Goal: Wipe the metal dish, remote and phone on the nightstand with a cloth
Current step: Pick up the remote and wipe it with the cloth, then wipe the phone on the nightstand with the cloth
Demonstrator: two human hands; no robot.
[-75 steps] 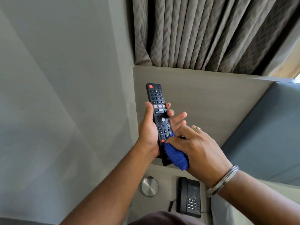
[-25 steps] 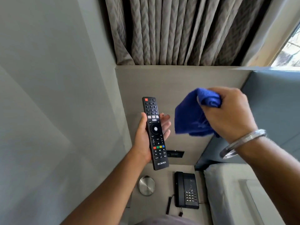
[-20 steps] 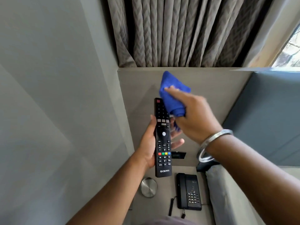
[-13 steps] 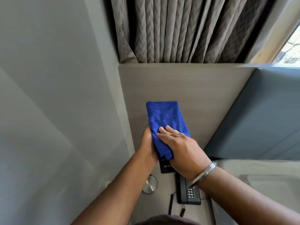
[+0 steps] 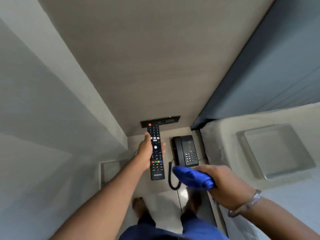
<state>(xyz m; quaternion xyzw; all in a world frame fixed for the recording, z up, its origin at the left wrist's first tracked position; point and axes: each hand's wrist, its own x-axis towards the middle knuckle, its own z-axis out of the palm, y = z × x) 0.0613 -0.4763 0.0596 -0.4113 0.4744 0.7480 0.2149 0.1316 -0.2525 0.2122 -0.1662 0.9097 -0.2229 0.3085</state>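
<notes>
Head view: remote (image 5: 155,154) gripped face-up in left hand (image 5: 145,152), held low over nightstand surface (image 5: 166,185) beside phone (image 5: 185,150); right hand (image 5: 223,183) clenched round bunched blue cloth (image 5: 193,177) just near of phone. Metal dish unseen, likely hidden behind left hand. Judged mid-step: remote apparently due for set-down, phone wipe next, calling for cloth pressed lightly over keypad without snagging coiled cord (image 5: 171,175).

The person's forearms are bare, with no sleeves showing. A thin silver bangle (image 5: 253,200) circles the right wrist. Blue trousers (image 5: 173,229) cover the legs, and both feet (image 5: 138,204) are bare.
</notes>
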